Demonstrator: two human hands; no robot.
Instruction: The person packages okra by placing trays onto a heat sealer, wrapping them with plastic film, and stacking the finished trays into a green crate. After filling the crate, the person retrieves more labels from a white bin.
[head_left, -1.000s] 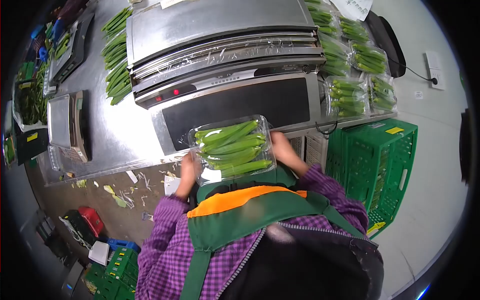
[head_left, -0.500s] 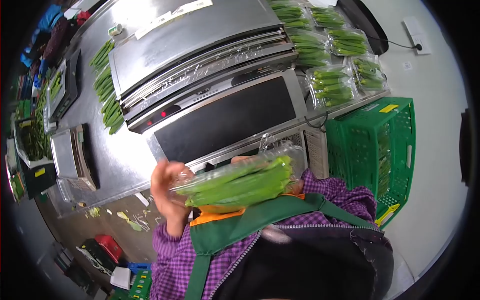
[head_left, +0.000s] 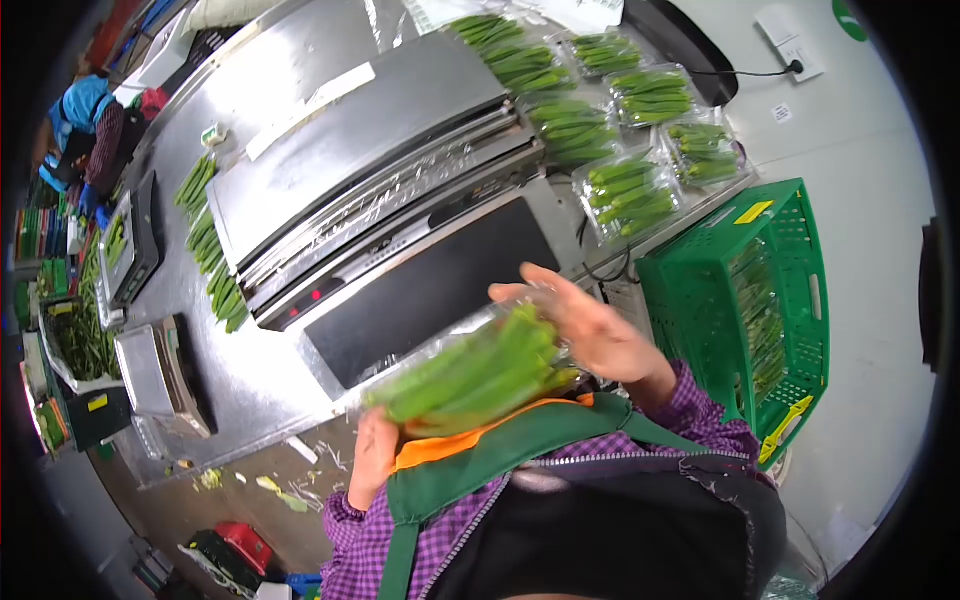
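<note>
A clear plastic pack of green pods (head_left: pixel 470 375) is held in front of my chest, slightly blurred. My left hand (head_left: pixel 375 450) grips its lower left end, with the fingers partly hidden by the pack. At the right end, my right hand (head_left: pixel 600 330) has its fingers stretched out, the palm beside the wrapping. Just beyond the pack lies the black plate of a wrapping machine (head_left: pixel 440 285), its metal top behind. Several wrapped packs (head_left: pixel 630 195) rest to the machine's right.
Loose green pods (head_left: pixel 205 245) line the machine's left side. Two scales (head_left: pixel 150 370) stand farther left. A green crate (head_left: pixel 700 280) holding packs is at the right. Another person (head_left: pixel 90 110) is at the far upper left. Scraps lie on the floor.
My right hand has come out from behind the pack, with its fingers now extended. My left hand has moved down at the left end. The view has shifted, and the pack is more tilted.
</note>
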